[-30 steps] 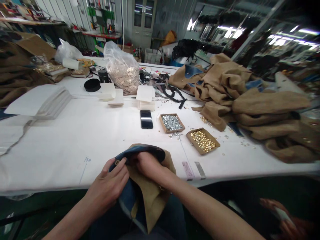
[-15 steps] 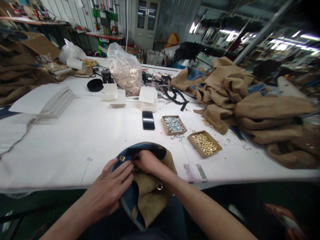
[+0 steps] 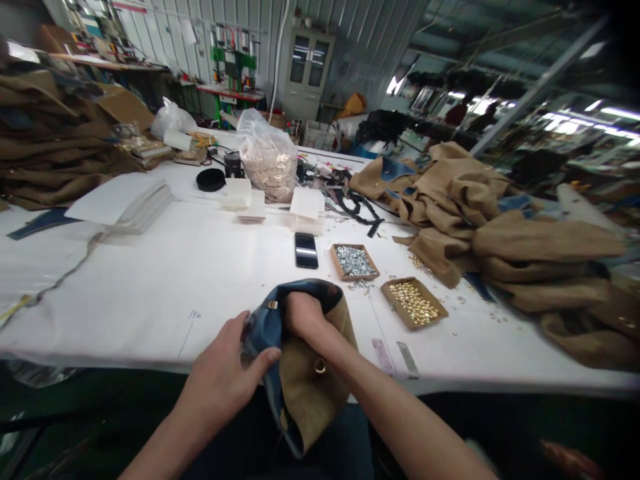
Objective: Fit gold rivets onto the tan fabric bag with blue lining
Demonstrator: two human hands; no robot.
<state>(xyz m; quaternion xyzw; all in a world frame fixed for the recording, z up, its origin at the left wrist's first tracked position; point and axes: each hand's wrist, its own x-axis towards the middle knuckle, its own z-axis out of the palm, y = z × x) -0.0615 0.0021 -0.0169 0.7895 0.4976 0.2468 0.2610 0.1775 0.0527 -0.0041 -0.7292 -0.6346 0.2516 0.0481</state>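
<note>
A tan and blue bag [image 3: 316,393], soft and cloth-like, hangs open-mouthed at the table's near edge. A gold-coloured ring [image 3: 320,365] sits on its tan side, and a small metal piece [image 3: 273,305] shows on the blue band. My left hand [image 3: 235,363] is closed on the bag's left rim, thumb on the near face and fingers behind the blue part. My right hand [image 3: 304,317] reaches into the mouth up to the wrist. Its fingers are hidden inside, so I cannot see what they hold.
Beyond the bag lie a phone [image 3: 306,251], a box of silver rings [image 3: 355,261] and a box of gold studs [image 3: 414,304]. Tan pieces [image 3: 545,243] heap at the right. A plastic sack [image 3: 267,160] and white sheets [image 3: 120,200] stand farther back.
My left hand has shifted from lying over the rim to gripping its outer left side with the thumb in front. My right hand stays in the bag. The view has shifted.
</note>
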